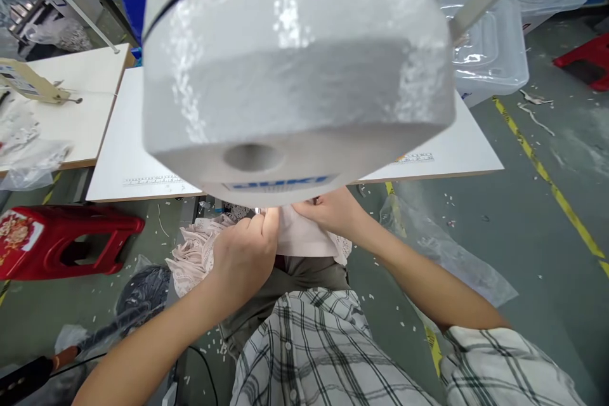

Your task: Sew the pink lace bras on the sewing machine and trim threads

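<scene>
A pale pink piece of fabric (302,238) with lace trim (195,257) lies over my lap, below the head of a white sewing machine (295,70) that fills the upper middle. My left hand (245,254) pinches the fabric's left edge with closed fingers. My right hand (330,212) grips its upper right edge, just under the machine. The machine hides the fingertips and the needle area.
A white sewing table (137,152) extends behind the machine. A red plastic stool (61,241) lies at the left. Clear plastic bins (495,44) stand at the upper right. Plastic bags (447,254) and scraps litter the grey floor, which carries a yellow line (547,177).
</scene>
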Demonstrator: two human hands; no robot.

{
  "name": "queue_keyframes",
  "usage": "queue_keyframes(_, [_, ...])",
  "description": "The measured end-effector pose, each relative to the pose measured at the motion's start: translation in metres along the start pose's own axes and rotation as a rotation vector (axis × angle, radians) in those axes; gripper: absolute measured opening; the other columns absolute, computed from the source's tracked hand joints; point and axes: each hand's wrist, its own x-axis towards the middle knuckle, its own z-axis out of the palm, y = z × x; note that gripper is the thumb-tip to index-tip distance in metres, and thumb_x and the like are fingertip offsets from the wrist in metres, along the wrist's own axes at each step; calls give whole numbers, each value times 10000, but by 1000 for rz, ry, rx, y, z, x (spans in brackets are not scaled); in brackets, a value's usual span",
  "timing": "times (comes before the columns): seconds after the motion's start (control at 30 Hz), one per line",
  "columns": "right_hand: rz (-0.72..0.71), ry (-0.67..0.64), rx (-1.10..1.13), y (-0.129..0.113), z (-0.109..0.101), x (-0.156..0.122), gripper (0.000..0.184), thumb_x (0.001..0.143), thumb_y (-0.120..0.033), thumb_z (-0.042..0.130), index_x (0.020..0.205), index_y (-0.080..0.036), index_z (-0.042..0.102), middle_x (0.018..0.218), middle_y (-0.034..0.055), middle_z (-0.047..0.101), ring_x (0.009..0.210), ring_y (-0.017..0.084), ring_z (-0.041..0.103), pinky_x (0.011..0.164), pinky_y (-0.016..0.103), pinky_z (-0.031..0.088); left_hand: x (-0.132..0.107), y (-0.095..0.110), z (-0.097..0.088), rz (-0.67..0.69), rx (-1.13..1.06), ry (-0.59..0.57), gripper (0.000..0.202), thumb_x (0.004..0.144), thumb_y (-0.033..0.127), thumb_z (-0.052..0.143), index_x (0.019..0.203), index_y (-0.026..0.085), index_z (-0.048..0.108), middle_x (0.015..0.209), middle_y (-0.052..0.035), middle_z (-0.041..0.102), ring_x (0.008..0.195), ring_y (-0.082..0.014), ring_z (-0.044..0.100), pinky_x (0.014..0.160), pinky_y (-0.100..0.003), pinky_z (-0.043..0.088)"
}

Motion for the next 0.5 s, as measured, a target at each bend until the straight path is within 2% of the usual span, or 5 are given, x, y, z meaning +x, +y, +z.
queue_keyframes(0.17, [0,-32,61,4,-2,4,110,789,-220,578,744,-175,667,865,48,646,918,213,632,820,335,523,-1,1,1,-35,-21,5,211,885,110,499,1074,132,589,545,35,503,481,-144,495,458,-307,257])
queue_keyframes(0.5, [-12,-42,85,3,-4,6,186,793,-211,583,919,-219,719,949,46,703,921,216,660,841,377,551,-5,-4,3,-32,-35,-14,208,900,127,527,1093,165,594,558,25,540,513,-154,518,483,-323,252])
